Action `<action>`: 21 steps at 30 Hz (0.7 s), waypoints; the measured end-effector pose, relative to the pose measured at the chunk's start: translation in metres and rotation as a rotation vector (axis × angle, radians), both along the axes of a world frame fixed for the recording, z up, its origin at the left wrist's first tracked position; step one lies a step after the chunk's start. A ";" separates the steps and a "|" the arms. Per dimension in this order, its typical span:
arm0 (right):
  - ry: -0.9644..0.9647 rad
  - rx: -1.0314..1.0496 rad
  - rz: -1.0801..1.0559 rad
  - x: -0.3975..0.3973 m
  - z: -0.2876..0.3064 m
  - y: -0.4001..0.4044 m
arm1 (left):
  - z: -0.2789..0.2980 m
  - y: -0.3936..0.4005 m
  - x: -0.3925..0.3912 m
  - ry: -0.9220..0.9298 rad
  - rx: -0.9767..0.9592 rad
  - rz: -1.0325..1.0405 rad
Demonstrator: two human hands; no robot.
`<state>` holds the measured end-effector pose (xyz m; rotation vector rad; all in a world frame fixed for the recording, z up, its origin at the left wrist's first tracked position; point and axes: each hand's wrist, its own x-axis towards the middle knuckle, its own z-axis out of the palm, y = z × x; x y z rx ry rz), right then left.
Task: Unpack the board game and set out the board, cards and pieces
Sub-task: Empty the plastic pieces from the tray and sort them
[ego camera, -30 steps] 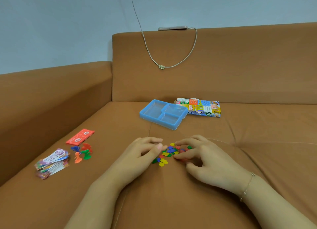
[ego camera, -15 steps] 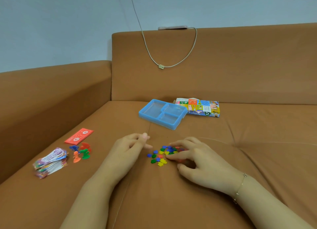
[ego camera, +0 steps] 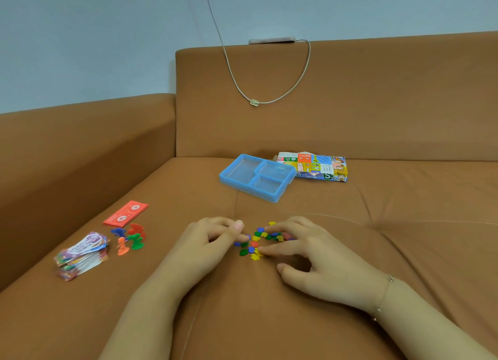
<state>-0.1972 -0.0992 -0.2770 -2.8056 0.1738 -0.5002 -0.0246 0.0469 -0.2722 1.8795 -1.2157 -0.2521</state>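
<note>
Small coloured tokens [ego camera: 260, 240] lie in a loose heap on the sofa seat [ego camera: 350, 225], between your hands. Left hand [ego camera: 213, 238] pinches at the heap's left edge, what it holds too small to tell; right hand [ego camera: 310, 252] rests curved fingers on the tokens. Sort by colour, working the heap's edges; avoid the cushion seam. Tray [ego camera: 256, 176] looks emptied.

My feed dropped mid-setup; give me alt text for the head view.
Both hands, left hand and right hand, work a small pile of colourful tokens on a brown sofa. Left lie pawns, a card stack and a red note; behind, an empty blue tray and game box.
</note>
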 end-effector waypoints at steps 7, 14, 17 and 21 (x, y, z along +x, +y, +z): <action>-0.036 -0.016 0.008 -0.002 0.003 -0.001 | -0.005 -0.003 0.003 -0.013 0.009 -0.034; -0.075 0.042 -0.015 0.001 -0.001 -0.005 | -0.009 -0.008 0.007 -0.032 0.025 -0.061; -0.164 0.175 -0.038 -0.001 0.002 -0.008 | -0.013 -0.009 0.009 -0.101 0.025 -0.062; -0.392 0.535 -0.214 -0.005 0.003 -0.018 | -0.012 -0.013 -0.002 -0.254 0.232 -0.124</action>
